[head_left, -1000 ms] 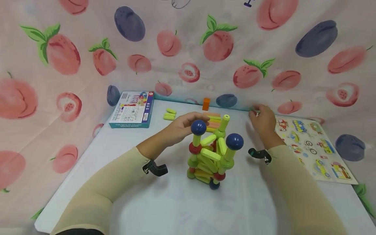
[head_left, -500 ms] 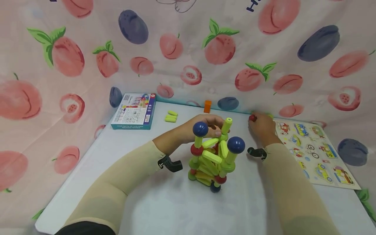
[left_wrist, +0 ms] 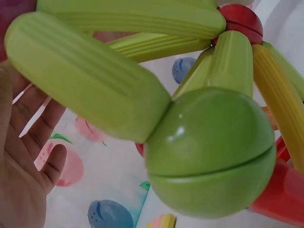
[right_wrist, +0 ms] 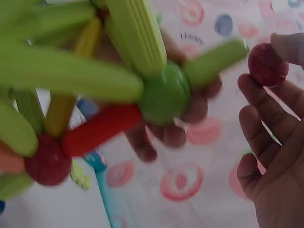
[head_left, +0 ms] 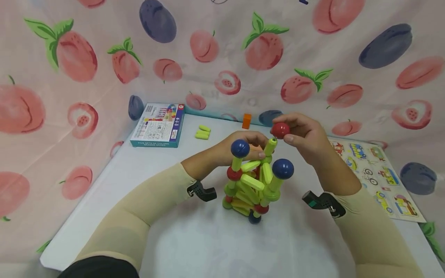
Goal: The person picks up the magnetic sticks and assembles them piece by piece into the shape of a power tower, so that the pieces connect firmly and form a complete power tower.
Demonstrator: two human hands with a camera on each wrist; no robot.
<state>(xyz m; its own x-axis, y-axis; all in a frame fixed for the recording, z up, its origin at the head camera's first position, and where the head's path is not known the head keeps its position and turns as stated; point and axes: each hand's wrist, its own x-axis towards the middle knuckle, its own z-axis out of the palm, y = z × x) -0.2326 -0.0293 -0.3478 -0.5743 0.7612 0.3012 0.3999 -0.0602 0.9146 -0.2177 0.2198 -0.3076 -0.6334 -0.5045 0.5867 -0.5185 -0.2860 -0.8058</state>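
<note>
In the head view a tower of magnetic sticks and balls point(head_left: 252, 181) stands mid-table, mostly yellow-green rods with red, green and blue balls. My left hand point(head_left: 240, 148) is at its far side and grips the upper green ball point(right_wrist: 166, 92) at the back post; some of its fingers show behind that ball in the right wrist view. Between thumb and fingertips, my right hand point(head_left: 307, 139) pinches a red ball point(head_left: 280, 130). That ball is just above the top end of the back post's green rod point(head_left: 270, 146). In the right wrist view the rod tip lies very close to the red ball point(right_wrist: 268, 64); contact is unclear.
A toy box point(head_left: 158, 125) lies at the back left, with several short green rods point(head_left: 202, 134) beside it. An orange block point(head_left: 246, 121) stands at the back edge. On the right is a picture board point(head_left: 379, 173). A fruit-print cloth point(head_left: 222, 46) hangs behind the table.
My left hand has moved right onto the tower's back post. My right hand has picked up the red ball at the back right and brought it left, above that post.
</note>
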